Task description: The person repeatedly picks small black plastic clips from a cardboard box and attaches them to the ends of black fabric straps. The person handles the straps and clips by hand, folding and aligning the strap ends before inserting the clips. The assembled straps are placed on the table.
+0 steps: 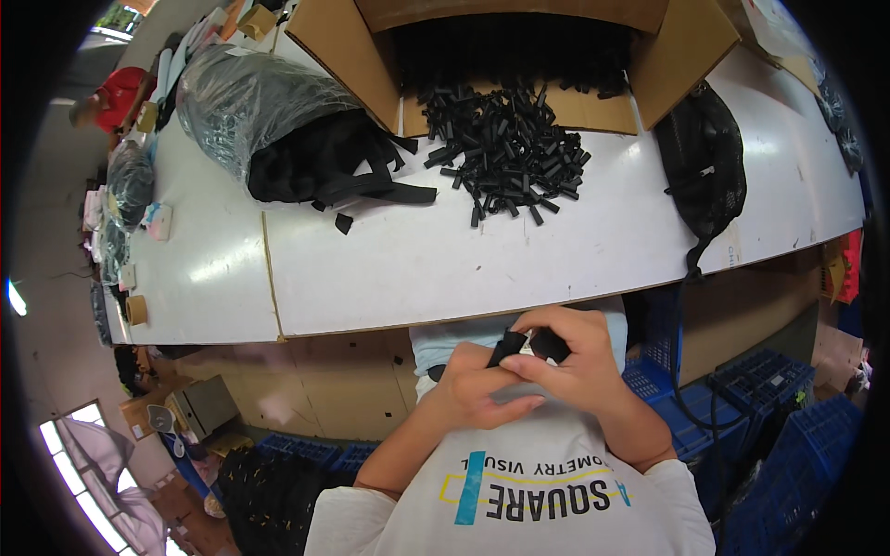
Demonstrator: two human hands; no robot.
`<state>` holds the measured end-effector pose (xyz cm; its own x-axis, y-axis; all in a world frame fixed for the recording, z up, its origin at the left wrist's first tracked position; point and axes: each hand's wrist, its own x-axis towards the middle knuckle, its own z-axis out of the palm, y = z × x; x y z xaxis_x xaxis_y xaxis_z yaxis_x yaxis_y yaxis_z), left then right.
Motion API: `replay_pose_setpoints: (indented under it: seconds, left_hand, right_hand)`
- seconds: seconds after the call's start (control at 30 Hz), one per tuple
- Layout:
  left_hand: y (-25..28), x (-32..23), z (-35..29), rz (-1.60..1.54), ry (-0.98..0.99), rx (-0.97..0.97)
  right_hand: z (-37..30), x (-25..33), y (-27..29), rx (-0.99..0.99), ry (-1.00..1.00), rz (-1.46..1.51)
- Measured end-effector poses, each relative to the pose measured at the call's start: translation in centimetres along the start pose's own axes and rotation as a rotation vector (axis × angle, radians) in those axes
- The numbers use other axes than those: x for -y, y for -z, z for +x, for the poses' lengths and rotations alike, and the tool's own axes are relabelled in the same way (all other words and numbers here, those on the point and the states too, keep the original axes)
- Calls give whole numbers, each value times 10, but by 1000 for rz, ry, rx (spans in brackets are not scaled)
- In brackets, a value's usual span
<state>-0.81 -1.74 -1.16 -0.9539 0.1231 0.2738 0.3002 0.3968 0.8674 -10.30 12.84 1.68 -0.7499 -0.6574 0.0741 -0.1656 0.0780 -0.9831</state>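
Observation:
Close to my body, just off the table's near edge, both hands are together on a piece of black strap point(507, 347). My left hand point(473, 387) has its fingers closed around the strap's left end. The fingers of my right hand point(575, 357) pinch it from the other side, with a dark loop of it showing inside the curled fingers. Something small and whitish shows between the hands, too small to name. Beyond them on the table lies a heap of small black plastic pieces point(519, 153), spilling from an open cardboard box point(684, 57).
A clear plastic bag point(264, 88) with black straps point(320, 157) spilling out lies left on the white table point(389, 269). At right, a black mesh bag point(703, 162) hangs toward the edge. Blue crates point(769, 380) stand below right. Another person in red point(120, 100) is far left.

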Motion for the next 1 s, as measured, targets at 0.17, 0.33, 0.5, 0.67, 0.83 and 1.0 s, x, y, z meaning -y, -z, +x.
replay_pose_setpoints:
  seconds: [0.17,0.33,0.5,0.67,0.83,1.0]
  left_hand:
    - [-4,3,0,-159,-27,-83]
    - [-2,-8,-8,-565,328,-457]
    - [0,6,-1,-515,467,-593]
    - [9,-3,9,-369,97,-233]
    - [8,-6,16,-189,-97,-30]
    - [-1,-3,11,7,-280,-179]
  right_hand:
    - [-4,-6,-2,-70,146,-7]
    - [-8,-16,-3,-330,472,100]
    - [-23,-3,-4,-371,286,410]
    - [-6,10,16,159,229,70]
    - [-9,-6,24,480,65,233]
    - [-26,-21,2,284,-255,592]
